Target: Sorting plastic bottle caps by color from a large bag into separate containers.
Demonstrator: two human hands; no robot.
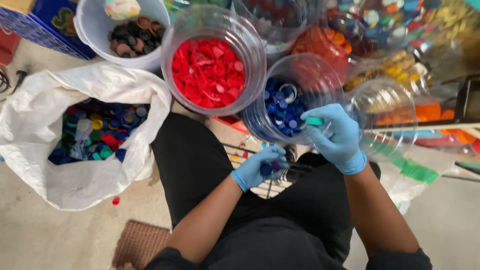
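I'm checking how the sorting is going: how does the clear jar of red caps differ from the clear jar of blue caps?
The clear plastic jar of red bottle caps looks well filled, while the clear plastic jar of blue bottle caps shows a lower layer. The red jar holds only red caps; the blue jar also shows a few white ones. The red jar stands apart from both hands; the right hand, holding a teal cap, is at the blue jar's rim. Both are transparent, round and open-topped.

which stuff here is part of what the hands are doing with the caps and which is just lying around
In hand:
- right hand pinching a teal cap
- left hand holding dark blue and purple caps
- jar of blue caps
- jar of red caps
- white sack of mixed caps

Lying about:
- red cap on the floor
- woven mat
- blue crate
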